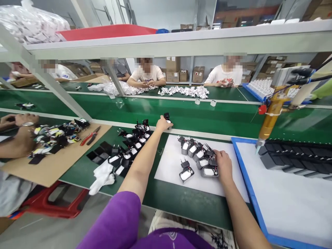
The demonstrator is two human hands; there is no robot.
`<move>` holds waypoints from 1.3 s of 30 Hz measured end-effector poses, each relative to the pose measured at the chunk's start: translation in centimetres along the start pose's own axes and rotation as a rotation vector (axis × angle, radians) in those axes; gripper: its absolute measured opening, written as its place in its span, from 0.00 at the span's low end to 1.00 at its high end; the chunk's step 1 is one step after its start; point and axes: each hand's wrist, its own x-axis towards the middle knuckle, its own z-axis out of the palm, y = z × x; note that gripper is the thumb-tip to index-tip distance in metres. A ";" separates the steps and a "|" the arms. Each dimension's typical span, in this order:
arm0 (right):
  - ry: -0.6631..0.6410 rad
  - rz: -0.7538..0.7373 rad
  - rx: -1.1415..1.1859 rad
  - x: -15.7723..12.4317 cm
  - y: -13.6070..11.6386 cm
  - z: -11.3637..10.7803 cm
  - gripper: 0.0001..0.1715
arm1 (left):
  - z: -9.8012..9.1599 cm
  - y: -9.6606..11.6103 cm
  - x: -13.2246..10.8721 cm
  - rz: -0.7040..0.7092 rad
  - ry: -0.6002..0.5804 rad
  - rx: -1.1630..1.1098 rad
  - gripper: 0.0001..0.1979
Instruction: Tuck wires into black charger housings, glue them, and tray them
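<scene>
Blue-rimmed tray [285, 207] contains black cases [298, 155]; left hand [162, 124] is closed on one black unit [166, 116] at the green belt [207, 117]; half-curled right hand [224, 164] touches white-filled housings [210, 171] on white sheet [166, 166]; its grip I cannot tell.

Black-topped adapter [166, 116] in left hand [162, 123]; grey adapters [209, 172] clustered on white sheet [166, 164].

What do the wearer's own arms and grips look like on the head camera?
The left arm has a purple sleeve and is bare below it. The right arm is bare as far as the view shows, any sleeve being out of frame. The left grip and right grip are ungloved, with no watch or bracelet visible.
</scene>
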 end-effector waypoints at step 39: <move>-0.331 -0.415 0.870 -7.0 -5.5 -7.1 0.04 | 4.7 -5.6 -26.0 0.704 -0.364 -0.366 0.23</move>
